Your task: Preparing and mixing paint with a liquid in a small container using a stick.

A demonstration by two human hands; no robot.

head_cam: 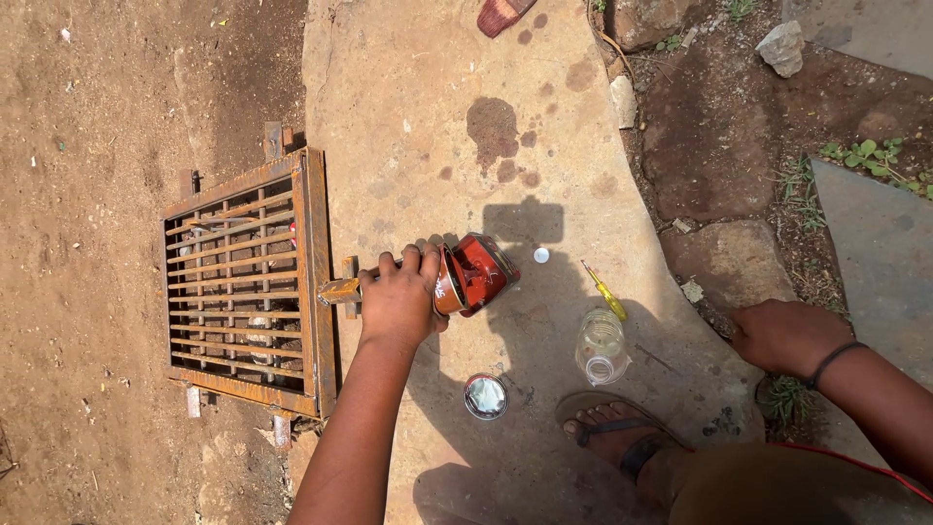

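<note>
Fingers (413, 261) of my left hand (398, 303) curl closed over the rim of a tipped red-brown paint tin (476, 274), which lies on its side on the stone slab (428, 107), mouth toward the palm, long axis running right. Right hand (782, 335) is well apart, flat on rock, holding nothing. Rusty barred metal grate (248, 282) lies just left; round tin lid (485, 396) and clear glass jar (601, 346) sit nearer me.

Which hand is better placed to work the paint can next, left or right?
Left. The left hand already grips the rim of the tilted red paint can, beside the rusty grate. The right hand rests flat on the stone slab's edge, far from the can and apparently bracing.
</note>
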